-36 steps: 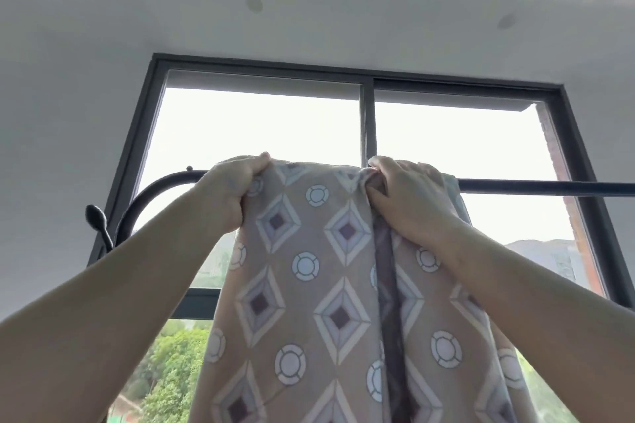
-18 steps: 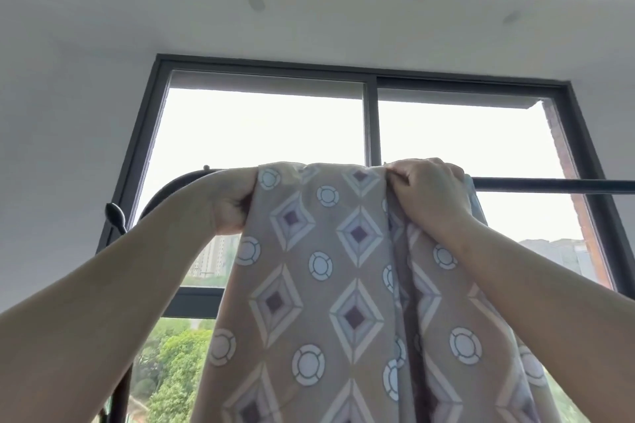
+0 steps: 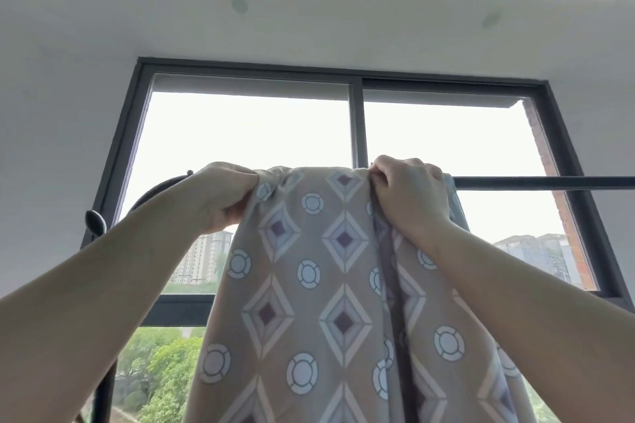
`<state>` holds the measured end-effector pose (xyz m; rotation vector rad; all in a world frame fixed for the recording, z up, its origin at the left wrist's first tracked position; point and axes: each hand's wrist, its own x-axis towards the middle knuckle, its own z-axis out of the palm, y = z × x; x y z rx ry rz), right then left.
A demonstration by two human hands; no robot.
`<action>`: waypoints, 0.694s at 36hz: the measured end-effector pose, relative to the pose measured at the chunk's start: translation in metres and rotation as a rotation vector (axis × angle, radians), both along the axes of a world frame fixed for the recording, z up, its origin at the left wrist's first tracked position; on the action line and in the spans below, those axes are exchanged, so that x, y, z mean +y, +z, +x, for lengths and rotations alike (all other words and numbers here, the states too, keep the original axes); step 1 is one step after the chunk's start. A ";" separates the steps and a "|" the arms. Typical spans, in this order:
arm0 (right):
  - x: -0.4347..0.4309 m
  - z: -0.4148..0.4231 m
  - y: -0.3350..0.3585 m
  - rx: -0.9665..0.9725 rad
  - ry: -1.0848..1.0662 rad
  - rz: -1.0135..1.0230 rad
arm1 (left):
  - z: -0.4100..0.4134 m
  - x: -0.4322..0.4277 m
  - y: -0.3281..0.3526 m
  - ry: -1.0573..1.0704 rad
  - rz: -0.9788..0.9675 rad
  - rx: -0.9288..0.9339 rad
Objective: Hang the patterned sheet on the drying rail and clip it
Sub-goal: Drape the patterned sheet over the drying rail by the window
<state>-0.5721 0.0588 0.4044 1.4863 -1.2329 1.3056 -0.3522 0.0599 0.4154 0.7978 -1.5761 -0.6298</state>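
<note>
1. We hold the patterned sheet up at the drying rail. Its top fold lies along the bar and the rest hangs toward us.
2. Our left hand grips the bunched left end, fingers curled round the cloth, probably so it cannot slip off.
3. Our right hand pinches a fold at the right, likely to spread it sideways.
4. We see no clip, so clipping remains.

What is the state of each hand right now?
Left hand: closed, holding the patterned sheet.
Right hand: closed, holding the same sheet.
</note>
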 end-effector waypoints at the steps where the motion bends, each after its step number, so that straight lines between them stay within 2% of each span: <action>1: -0.001 0.000 0.000 0.001 -0.006 -0.002 | -0.002 -0.001 0.003 0.067 -0.039 -0.045; 4: -0.008 -0.002 0.002 0.026 -0.048 -0.021 | -0.003 0.000 0.006 0.251 -0.151 -0.140; 10: -0.014 -0.008 0.006 0.095 -0.140 -0.053 | -0.003 -0.003 0.013 0.409 -0.229 -0.173; 14: -0.014 -0.012 0.008 0.079 -0.128 0.001 | -0.005 -0.009 0.018 0.470 -0.269 -0.105; 19: -0.014 -0.029 0.008 0.044 -0.127 0.077 | 0.016 -0.022 0.020 0.530 -0.202 -0.016; 23: -0.013 -0.056 0.006 -0.102 -0.180 0.131 | 0.063 -0.037 0.016 0.644 -0.134 0.190; 25: -0.012 -0.057 0.007 -0.175 -0.223 0.154 | 0.072 -0.044 0.014 0.642 -0.118 0.194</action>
